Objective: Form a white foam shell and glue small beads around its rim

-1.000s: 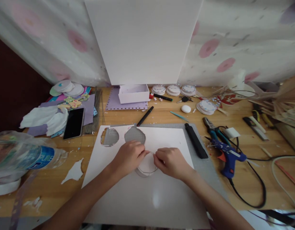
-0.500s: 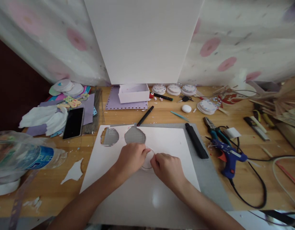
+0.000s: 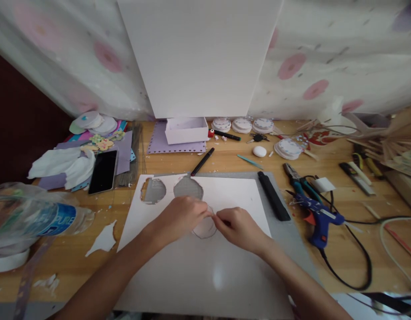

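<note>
A small, round, pale piece (image 3: 204, 228) is sitting low over the middle of the white sheet (image 3: 232, 195), its thin, dark outline showing along the near side. Its far edge is meeting the pinched fingers of the left hand (image 3: 183, 216) and right hand (image 3: 240, 227), which are hiding part of it; whether it is touching the sheet I can't tell. The sheet is lying flat over the gray mat (image 3: 293, 240), its near part catching a bright glare. Toward its far left, two openings with rough, brownish edges are letting the mat show through: one roundish, the other, farther left, curving on its right side.
</note>
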`<control>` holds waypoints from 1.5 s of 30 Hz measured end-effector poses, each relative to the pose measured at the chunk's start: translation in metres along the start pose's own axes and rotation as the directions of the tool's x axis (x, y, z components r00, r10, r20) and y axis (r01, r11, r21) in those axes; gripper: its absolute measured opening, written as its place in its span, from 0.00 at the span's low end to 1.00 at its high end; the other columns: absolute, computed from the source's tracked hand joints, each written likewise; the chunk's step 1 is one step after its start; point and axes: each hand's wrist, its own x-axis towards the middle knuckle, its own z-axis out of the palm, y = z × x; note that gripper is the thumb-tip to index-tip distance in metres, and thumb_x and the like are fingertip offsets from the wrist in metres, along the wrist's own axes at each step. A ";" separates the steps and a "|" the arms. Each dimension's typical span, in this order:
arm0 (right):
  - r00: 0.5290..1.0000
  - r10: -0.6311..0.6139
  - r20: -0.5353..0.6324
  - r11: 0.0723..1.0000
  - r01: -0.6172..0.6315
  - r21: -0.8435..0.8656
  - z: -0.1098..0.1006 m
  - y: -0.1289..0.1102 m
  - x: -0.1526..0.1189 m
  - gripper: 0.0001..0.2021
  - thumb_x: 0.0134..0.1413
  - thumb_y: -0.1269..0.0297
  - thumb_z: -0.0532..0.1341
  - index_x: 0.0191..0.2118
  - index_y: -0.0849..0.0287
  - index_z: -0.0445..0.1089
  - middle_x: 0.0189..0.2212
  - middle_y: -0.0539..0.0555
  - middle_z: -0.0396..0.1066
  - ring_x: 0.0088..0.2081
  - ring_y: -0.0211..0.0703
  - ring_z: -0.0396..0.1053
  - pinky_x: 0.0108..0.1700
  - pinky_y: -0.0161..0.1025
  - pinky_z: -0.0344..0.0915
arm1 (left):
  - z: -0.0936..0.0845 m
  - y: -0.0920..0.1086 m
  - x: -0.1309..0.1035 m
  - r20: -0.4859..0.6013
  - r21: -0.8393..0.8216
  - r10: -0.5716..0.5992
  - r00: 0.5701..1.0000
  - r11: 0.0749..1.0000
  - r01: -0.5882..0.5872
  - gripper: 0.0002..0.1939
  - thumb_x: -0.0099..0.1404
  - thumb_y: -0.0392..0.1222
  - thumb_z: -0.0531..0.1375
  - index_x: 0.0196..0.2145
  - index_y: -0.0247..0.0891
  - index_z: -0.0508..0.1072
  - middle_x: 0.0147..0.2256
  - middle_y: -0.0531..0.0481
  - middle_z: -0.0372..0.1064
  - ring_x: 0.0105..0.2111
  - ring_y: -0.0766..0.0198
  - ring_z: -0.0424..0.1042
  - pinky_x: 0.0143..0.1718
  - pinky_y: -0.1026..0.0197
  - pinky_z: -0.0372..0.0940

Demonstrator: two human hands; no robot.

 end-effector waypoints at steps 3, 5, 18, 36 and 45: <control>1.000 -0.022 -0.016 0.996 0.021 -0.092 0.001 0.000 0.001 0.19 0.59 0.64 0.50 0.17 0.60 0.56 0.15 0.47 0.58 0.19 0.31 0.50 0.25 0.35 0.41 | 0.003 0.001 0.001 -0.029 -0.019 -0.099 0.995 0.995 0.098 0.16 0.68 0.43 0.53 0.26 0.35 0.72 0.25 0.50 0.71 0.27 0.63 0.69 0.27 0.63 0.51; 0.998 -0.040 -0.044 0.984 0.032 -0.173 0.002 0.002 0.001 0.17 0.58 0.63 0.52 0.19 0.60 0.59 0.17 0.49 0.63 0.21 0.32 0.54 0.26 0.36 0.41 | 0.005 -0.001 0.001 -0.030 -0.039 -0.064 0.997 0.997 0.063 0.15 0.68 0.42 0.53 0.27 0.35 0.72 0.26 0.50 0.71 0.28 0.63 0.69 0.28 0.63 0.53; 0.991 0.126 -0.048 0.983 -0.131 -0.129 0.013 0.000 -0.007 0.24 0.62 0.60 0.42 0.16 0.59 0.56 0.14 0.52 0.64 0.19 0.35 0.57 0.27 0.38 0.41 | 0.012 0.000 0.000 -0.115 0.132 -0.170 0.979 0.974 0.185 0.23 0.70 0.48 0.48 0.23 0.36 0.71 0.22 0.48 0.70 0.25 0.61 0.68 0.25 0.60 0.45; 0.951 0.287 -0.113 0.927 -0.245 0.285 0.024 0.000 -0.014 0.25 0.61 0.48 0.41 0.18 0.56 0.49 0.14 0.48 0.51 0.19 0.36 0.49 0.24 0.35 0.45 | 0.013 -0.010 -0.022 -0.405 -0.207 0.168 0.899 0.941 -0.269 0.11 0.64 0.43 0.57 0.43 0.39 0.70 0.44 0.45 0.71 0.51 0.57 0.64 0.53 0.53 0.56; 0.933 0.305 -0.192 0.909 -0.226 0.350 0.031 -0.003 -0.018 0.25 0.62 0.47 0.42 0.18 0.56 0.48 0.14 0.47 0.51 0.18 0.35 0.49 0.23 0.35 0.44 | 0.036 -0.003 -0.015 -0.453 -0.170 0.258 0.853 0.915 -0.366 0.08 0.66 0.39 0.56 0.30 0.36 0.68 0.29 0.50 0.69 0.38 0.63 0.65 0.48 0.56 0.58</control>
